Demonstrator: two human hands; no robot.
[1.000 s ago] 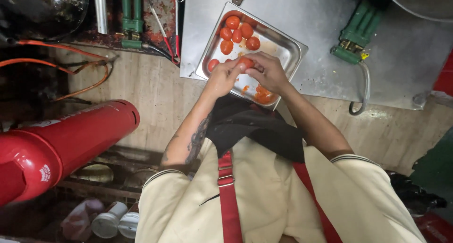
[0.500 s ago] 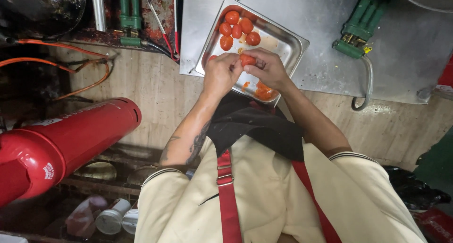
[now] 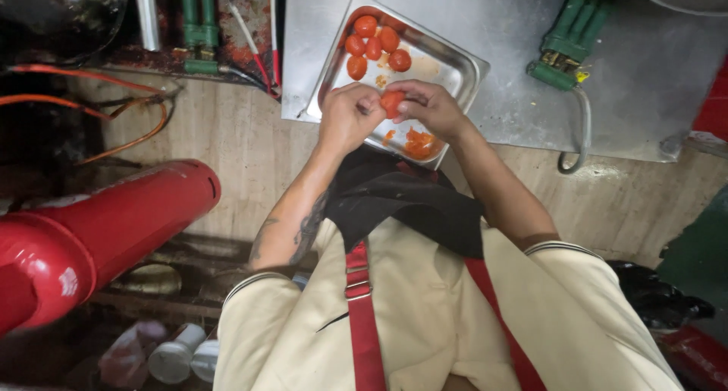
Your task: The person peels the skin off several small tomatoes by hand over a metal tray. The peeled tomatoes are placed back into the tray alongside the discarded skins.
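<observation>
We hold a small red tomato between our two hands, just above the near end of a steel tray. Our left hand is curled, its fingers closed around the tomato's left side, and our right hand pinches the same tomato from the right, thumb and fingers pressed to it. The tomato sits between the fingertips of both hands, lifted off the tray floor

The tray rests at an angle on a grey metal counter. At its far end lies a cluster of tomato halves, touching one another, and near our right wrist lies a small heap of orange pulp on the tray floor

To our left, well apart from the tray, a big red cylinder lies on its side. Beyond it orange cables curve along the edge. A green fitting with a grey hose sits on the counter to the right of the tray
</observation>
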